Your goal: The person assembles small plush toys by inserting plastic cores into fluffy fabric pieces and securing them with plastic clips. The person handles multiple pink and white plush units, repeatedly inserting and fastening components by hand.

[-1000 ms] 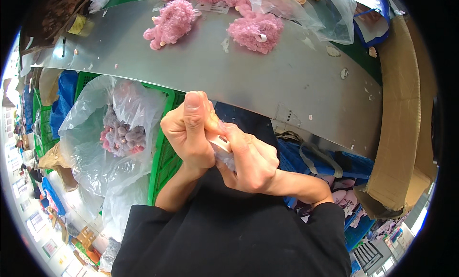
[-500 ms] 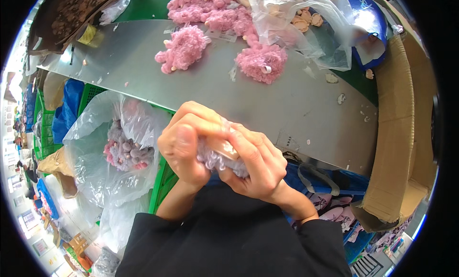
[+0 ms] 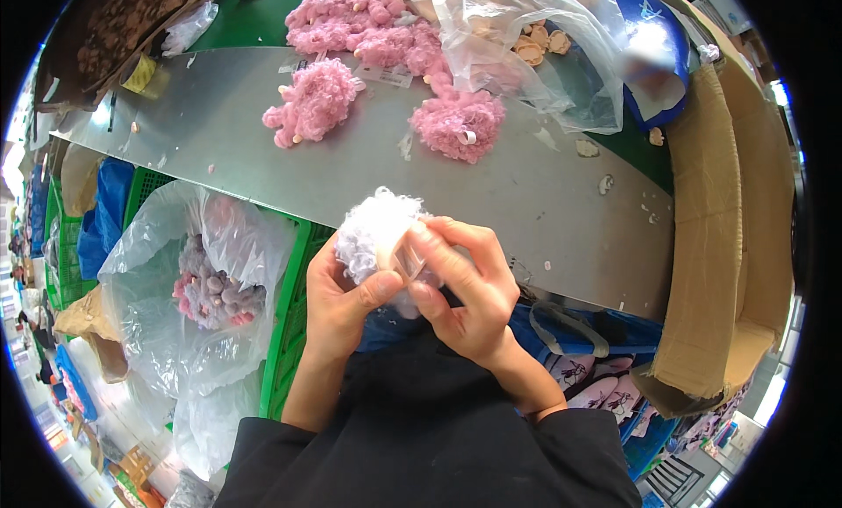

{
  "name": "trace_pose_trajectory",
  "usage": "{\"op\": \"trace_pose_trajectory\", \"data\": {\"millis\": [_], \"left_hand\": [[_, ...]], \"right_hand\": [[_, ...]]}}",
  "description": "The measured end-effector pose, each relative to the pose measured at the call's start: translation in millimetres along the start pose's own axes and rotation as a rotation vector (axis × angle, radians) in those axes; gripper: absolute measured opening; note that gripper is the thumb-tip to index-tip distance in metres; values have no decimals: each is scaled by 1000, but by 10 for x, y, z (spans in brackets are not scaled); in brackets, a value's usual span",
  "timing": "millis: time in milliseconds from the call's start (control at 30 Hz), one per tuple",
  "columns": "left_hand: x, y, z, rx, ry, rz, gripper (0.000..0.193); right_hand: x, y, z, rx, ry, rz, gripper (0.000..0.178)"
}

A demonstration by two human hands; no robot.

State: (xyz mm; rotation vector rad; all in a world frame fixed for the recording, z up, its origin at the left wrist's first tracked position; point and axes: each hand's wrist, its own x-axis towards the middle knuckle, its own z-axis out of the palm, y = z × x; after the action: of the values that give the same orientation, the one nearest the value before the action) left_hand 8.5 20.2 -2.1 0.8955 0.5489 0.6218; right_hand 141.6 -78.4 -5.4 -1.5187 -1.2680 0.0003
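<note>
Between my hands, in front of my body, is a pale lavender-grey curly plush piece (image 3: 367,236) with a smooth peach-coloured part on its near right side. My left hand (image 3: 340,308) grips the plush from the left, thumb against the peach part's lower edge. From the right, my right hand (image 3: 478,289) pinches that part's edge with thumb and fingertips. What lies under the fingers is hidden. Beyond them on the metal tabletop (image 3: 351,183) rest a pink curly plush toy (image 3: 314,103) and another pink plush piece (image 3: 458,125) with a white loop.
More pink plush (image 3: 368,21) is heaped at the back, beside a clear plastic bag (image 3: 561,78) and peach-coloured pieces (image 3: 542,43). Cardboard (image 3: 710,227) stands on the right. At left, a plastic-lined green crate (image 3: 285,332) holds grey and pink plush toys (image 3: 215,289).
My hands have opened from their close clasp, so the curly plush now shows above my left hand. My right fingers have moved onto the peach part's edge. The view has shifted slightly.
</note>
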Motion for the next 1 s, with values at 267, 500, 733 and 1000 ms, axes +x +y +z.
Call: {"op": "trace_pose_trajectory", "data": {"millis": [267, 500, 733, 1000], "left_hand": [[-31, 20, -74, 36, -136, -16, 51], [-10, -16, 19, 252, -54, 127, 25], [15, -192, 17, 666, 111, 399, 20], [9, -3, -138, 695, 43, 270, 23]], "right_hand": [[10, 46, -68, 303, -49, 269, 37], [-14, 12, -71, 211, -34, 378, 31], [-15, -6, 23, -130, 40, 157, 28], [8, 64, -11, 793, -165, 705, 53]]}}
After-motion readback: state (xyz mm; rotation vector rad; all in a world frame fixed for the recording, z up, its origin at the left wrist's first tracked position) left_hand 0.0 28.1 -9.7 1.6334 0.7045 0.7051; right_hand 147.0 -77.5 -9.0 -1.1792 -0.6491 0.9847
